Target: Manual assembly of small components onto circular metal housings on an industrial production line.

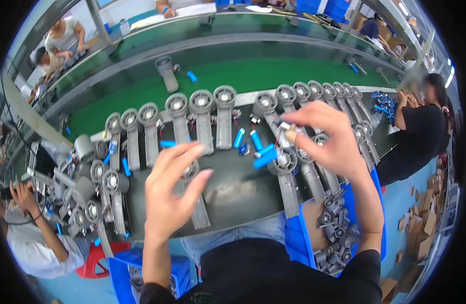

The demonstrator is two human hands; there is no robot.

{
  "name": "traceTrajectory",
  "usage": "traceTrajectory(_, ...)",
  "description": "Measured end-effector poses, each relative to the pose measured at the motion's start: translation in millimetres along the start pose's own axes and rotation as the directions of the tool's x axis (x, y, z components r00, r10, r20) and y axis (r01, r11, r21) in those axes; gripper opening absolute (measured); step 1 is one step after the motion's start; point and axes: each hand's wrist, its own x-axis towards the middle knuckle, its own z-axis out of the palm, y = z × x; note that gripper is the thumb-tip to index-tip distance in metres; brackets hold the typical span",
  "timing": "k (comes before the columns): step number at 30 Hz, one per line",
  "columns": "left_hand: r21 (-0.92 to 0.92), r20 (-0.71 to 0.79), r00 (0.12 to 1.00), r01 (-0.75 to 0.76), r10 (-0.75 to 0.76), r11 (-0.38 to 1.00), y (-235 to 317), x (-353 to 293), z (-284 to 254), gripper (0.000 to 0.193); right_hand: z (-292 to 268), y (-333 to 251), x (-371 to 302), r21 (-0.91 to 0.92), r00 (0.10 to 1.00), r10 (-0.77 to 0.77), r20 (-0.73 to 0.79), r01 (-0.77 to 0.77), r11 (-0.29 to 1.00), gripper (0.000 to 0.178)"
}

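A: Where is the small pale part (284,125)?

B: Right of centre in the frame, pinched between the thumb and index finger of the right hand (329,139). A thin red wire (278,138) runs down from it.

A: And the blue cylinder (265,160)?

B: Below and left of those fingertips, its long axis slanting from lower left to upper right. I can't tell whether it touches the grey fan (289,195) just beside it, whose handle points toward the lower edge. The right hand is clearly nearer.

A: The left hand (167,195)?

B: Left of centre, thumb and fingers spread apart with nothing between them, over another fan, its handle (200,215) showing beneath.

A: Materials?

B: The fans look like matte grey plastic: round, ring-shaped heads with radial blades, long flat handles. The cylinder is smooth and saturated blue. The dark tabletop (238,197) has a soft sheen.

A: Farther out?

B: A row of fans (224,119) across the middle, a green belt (218,71) above, and a blue plastic bin (299,237) of grey parts (339,230) at lower right.
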Motion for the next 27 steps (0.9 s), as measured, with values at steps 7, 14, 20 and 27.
traceTrajectory(7,-0.43,0.126,0.992,0.049,0.006,0.902,21.6,-11.9,20.8,0.034,49.2,-62.7,-26.3,0.231,0.998,-0.056,0.012,0.052,0.972,0.035)
traceTrajectory(14,-0.704,0.038,0.959,0.225,-0.281,0.673,21.4,-40.3,20.9,0.018,112.2,-84.7,-57.2,0.862,0.914,0.407,0.003,-0.208,0.462,0.035)
traceTrajectory(20,0.002,0.032,0.995,0.092,-0.092,0.996,-18.4,-67.7,-21.2,0.026,136.5,-82.0,-80.2,0.954,0.817,0.574,0.056,-0.213,0.211,0.025)
traceTrajectory(27,0.218,0.149,0.989,-0.023,-0.01,0.976,-31.4,-81.8,6.2,0.026,168.2,-69.0,-91.8,0.828,0.761,0.541,0.357,-0.526,0.194,0.023)
